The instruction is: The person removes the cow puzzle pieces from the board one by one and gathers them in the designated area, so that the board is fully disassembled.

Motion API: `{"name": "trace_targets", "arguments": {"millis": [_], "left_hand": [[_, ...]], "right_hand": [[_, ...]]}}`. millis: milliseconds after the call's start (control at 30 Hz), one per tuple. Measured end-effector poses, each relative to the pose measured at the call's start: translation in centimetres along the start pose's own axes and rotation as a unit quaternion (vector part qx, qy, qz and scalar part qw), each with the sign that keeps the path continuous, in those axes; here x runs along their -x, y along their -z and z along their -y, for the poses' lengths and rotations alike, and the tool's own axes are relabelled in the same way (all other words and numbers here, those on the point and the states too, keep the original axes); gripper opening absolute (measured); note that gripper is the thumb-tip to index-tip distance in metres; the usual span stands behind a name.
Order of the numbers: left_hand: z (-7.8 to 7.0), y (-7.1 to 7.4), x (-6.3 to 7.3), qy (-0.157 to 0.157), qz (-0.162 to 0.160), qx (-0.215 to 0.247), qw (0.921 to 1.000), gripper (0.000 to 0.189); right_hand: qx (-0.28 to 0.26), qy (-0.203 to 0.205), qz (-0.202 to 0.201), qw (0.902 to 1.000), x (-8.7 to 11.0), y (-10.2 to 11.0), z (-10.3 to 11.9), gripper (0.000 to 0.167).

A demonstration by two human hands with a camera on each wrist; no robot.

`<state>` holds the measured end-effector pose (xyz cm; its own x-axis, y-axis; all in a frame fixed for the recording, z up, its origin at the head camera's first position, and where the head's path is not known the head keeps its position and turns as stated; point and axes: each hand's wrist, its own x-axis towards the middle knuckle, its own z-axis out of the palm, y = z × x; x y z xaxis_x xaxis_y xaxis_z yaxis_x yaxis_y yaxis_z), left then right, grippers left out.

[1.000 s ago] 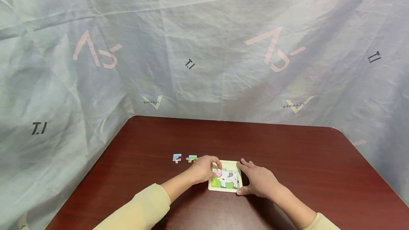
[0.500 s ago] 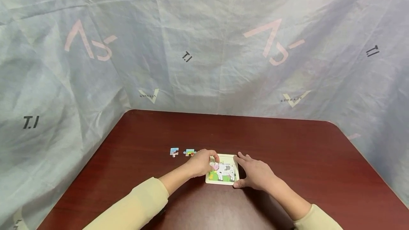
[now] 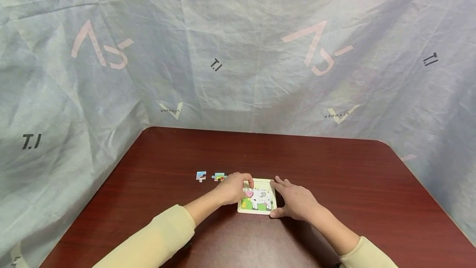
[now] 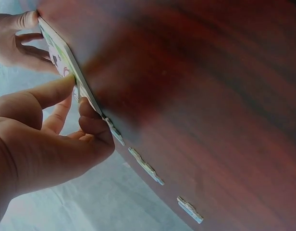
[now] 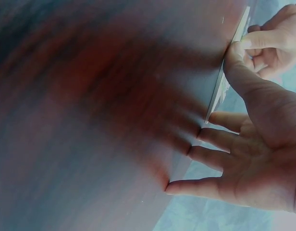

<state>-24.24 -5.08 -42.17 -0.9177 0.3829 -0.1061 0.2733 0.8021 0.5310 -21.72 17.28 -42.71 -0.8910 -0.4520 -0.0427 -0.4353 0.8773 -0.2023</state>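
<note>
A shallow wooden puzzle tray (image 3: 256, 213) lies on the table with a cow picture made of jigsaw pieces (image 3: 260, 199) in it. At its left side my left hand (image 3: 232, 189) pinches a small puzzle piece (image 4: 77, 91) between thumb and fingers, low over the tray; the fingers hide most of the piece. My right hand (image 3: 299, 202) is spread along the tray's right side, thumb by the near corner and index finger by the far one. The other fingers of that hand reach straight down to the table, as the right wrist view shows.
Left of the tray lie two loose puzzle pieces, one blue (image 3: 201, 175) and one blue and green (image 3: 219, 177). A third loose piece (image 4: 114, 131) shows in the left wrist view, close by the left fingers. Grey printed cloth (image 3: 238, 53) hangs behind the dark red table (image 3: 316, 156).
The head view has tilted, so the scene sits slightly higher and further left. Both hands keep nearly the same places at the tray.
</note>
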Motion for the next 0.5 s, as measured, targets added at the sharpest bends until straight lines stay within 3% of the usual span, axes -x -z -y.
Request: {"name": "trace_targets", "arguments": {"millis": [500], "left_hand": [[-0.01, 0.02, 0.17, -0.017, -0.025, -0.006, 0.9995, 0.022]], "right_hand": [[-0.006, -0.004, 0.005, 1.0, 0.13, 0.27, 0.18, 0.098]]}}
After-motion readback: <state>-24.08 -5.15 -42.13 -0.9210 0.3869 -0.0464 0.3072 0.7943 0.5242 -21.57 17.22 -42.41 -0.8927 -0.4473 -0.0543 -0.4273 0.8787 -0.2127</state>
